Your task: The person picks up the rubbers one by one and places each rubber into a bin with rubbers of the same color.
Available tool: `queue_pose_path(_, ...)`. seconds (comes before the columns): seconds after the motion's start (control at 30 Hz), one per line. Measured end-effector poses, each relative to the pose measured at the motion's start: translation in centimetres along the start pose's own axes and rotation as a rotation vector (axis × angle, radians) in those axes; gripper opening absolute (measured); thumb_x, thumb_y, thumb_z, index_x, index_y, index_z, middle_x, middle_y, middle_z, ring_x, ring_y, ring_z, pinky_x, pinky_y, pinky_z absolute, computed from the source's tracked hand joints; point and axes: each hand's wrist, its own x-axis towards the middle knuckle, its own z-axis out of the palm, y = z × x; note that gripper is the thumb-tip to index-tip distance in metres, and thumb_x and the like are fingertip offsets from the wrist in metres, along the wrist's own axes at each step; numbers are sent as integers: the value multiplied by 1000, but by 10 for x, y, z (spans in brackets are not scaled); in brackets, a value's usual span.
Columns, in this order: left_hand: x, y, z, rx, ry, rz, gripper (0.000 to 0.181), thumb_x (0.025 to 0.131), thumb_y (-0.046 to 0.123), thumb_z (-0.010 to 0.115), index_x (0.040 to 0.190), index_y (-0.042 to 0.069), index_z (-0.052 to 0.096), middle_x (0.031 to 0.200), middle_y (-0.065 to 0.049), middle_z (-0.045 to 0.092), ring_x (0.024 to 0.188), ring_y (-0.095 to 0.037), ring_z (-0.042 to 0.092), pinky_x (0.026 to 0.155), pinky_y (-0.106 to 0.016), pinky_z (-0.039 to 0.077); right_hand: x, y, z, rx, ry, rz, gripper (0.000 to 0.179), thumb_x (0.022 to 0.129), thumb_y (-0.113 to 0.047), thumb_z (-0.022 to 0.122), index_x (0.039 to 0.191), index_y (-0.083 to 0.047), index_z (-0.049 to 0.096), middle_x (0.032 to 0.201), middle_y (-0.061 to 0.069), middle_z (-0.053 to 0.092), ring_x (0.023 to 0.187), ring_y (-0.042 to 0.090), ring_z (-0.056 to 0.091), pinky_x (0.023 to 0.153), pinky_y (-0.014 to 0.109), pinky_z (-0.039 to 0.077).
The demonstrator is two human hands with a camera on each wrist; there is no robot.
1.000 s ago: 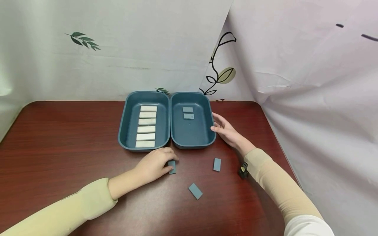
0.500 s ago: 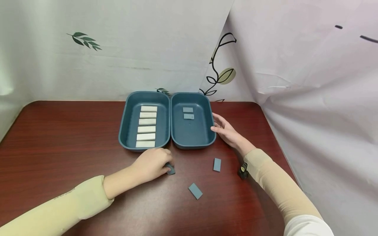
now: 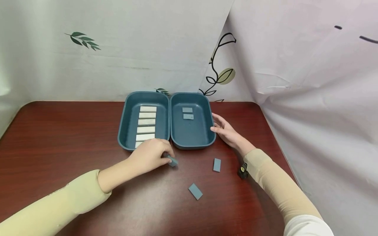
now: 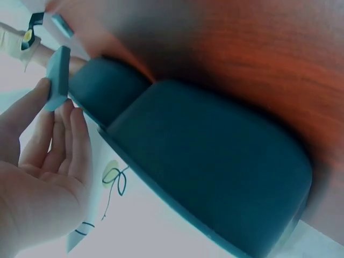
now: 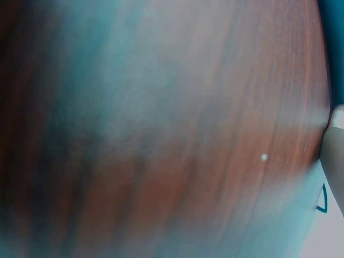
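My left hand [image 3: 151,155] pinches a blue-grey rectangular tile [image 3: 172,161] between thumb and fingers, just in front of the two blue bins. In the left wrist view the same tile [image 4: 58,78] is tilted on edge above the thumb tip. My right hand [image 3: 225,130] rests against the outer right side of the right bin [image 3: 193,144], its thumb at the rim and its fingers loosely extended. Two blue-grey tiles [image 3: 188,116] lie in that bin. Several white tiles [image 3: 146,122] form a column in the left bin [image 3: 121,131]; my left hand partly covers the nearest one.
On the red-brown table [image 3: 73,131] two more blue-grey tiles lie loose: one upright-angled tile [image 3: 217,165] near the right forearm, and a slanted tile [image 3: 195,191] closer to the front. A patterned white curtain [image 3: 133,49] hangs behind and to the right.
My left hand has picked the tile up off the table, tilting it, and moved slightly toward the bins. My right hand has stayed at the right bin.
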Motion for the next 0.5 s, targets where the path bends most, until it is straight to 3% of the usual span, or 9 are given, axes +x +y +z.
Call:
queue_pose_path(0.27,15,-4,-13,-99,60,-29,11,86,12,90,94,15,84,92,6,77,79,-9,68,72,-25,57,-1,0,-1,-5,0,9,73,107,-1,52,170,-12,16,176,16,21,160,36,27,109,19,45)
queue_pose_path(0.5,31,-9,-19,-183,103,-102,12,86,12,90,97,12,84,92,1,80,82,-12,72,78,-32,62,0,0,0,-10,4,12,73,107,-2,53,170,-12,17,176,15,20,161,37,25,111,21,43)
